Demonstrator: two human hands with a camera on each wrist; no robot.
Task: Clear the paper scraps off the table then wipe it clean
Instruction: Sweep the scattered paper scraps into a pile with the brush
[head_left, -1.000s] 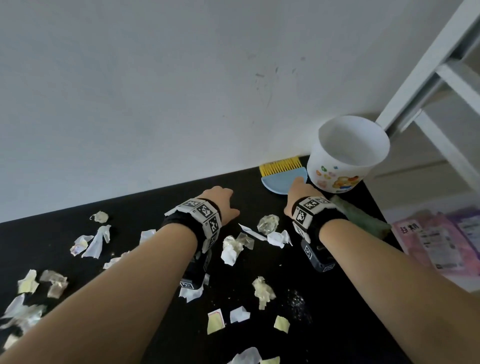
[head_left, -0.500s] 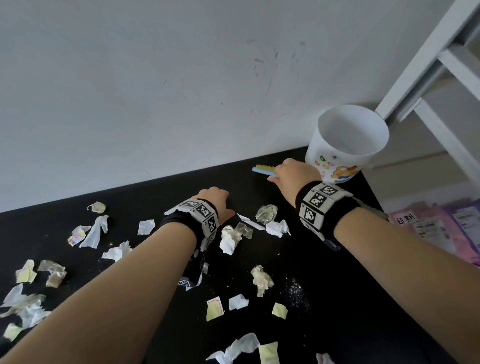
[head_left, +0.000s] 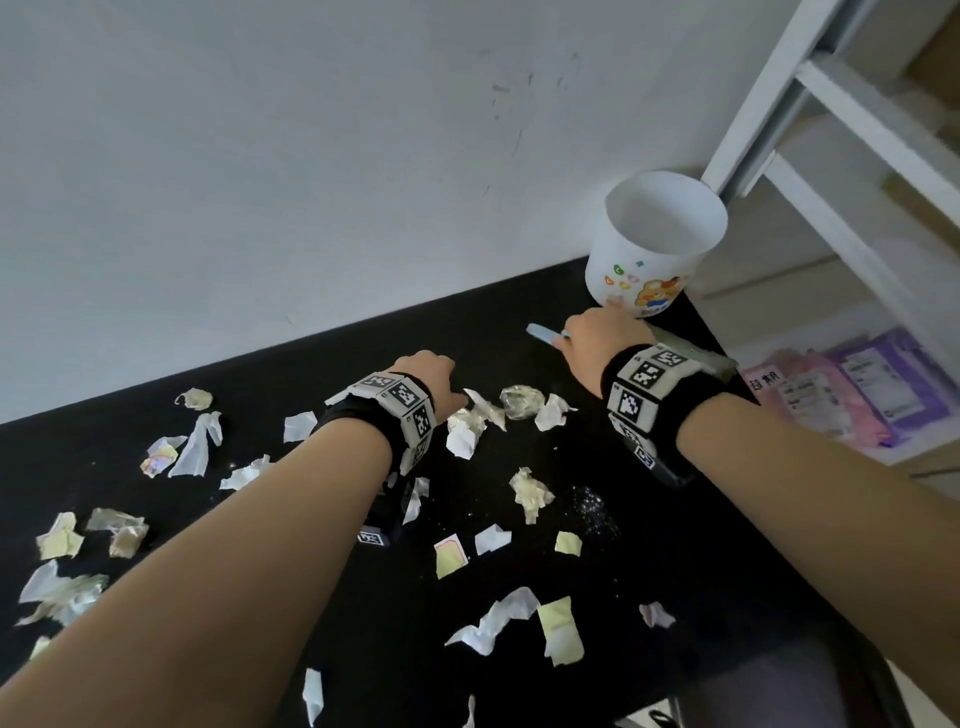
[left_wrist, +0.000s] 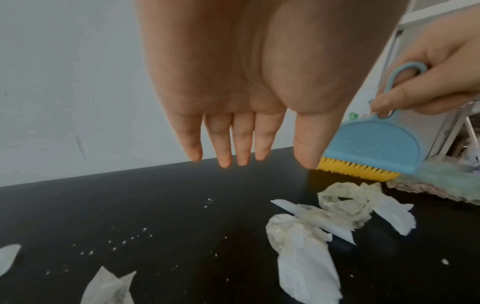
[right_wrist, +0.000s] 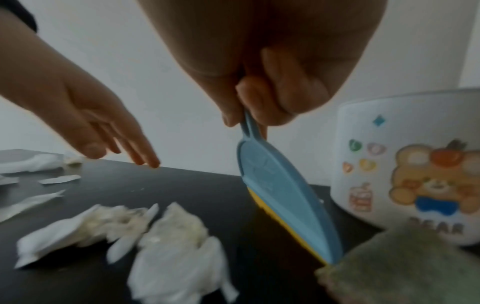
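Note:
Several white and yellowish paper scraps (head_left: 530, 499) lie scattered over the black table (head_left: 675, 545). My right hand (head_left: 597, 338) grips the handle of a small blue brush (right_wrist: 283, 195) with yellow bristles, held just above the table near the far edge. The brush (left_wrist: 374, 148) hangs bristles down beside a cluster of crumpled scraps (left_wrist: 337, 207). My left hand (left_wrist: 246, 152) hovers over the table with fingers straight, holding nothing; in the head view it (head_left: 431, 374) is left of the right hand. A green cloth (right_wrist: 405, 265) lies by the brush.
A white bin (head_left: 654, 244) with a bear print stands at the table's far right corner against the grey wall. White ladder rails (head_left: 841, 104) rise to the right. Pink and purple packets (head_left: 852, 395) lie beyond the right table edge. Fine crumbs (head_left: 592, 506) dot the table.
My right hand has picked the blue brush up from where it lay flat by the bin and raised it off the table. The left hand stayed roughly in place.

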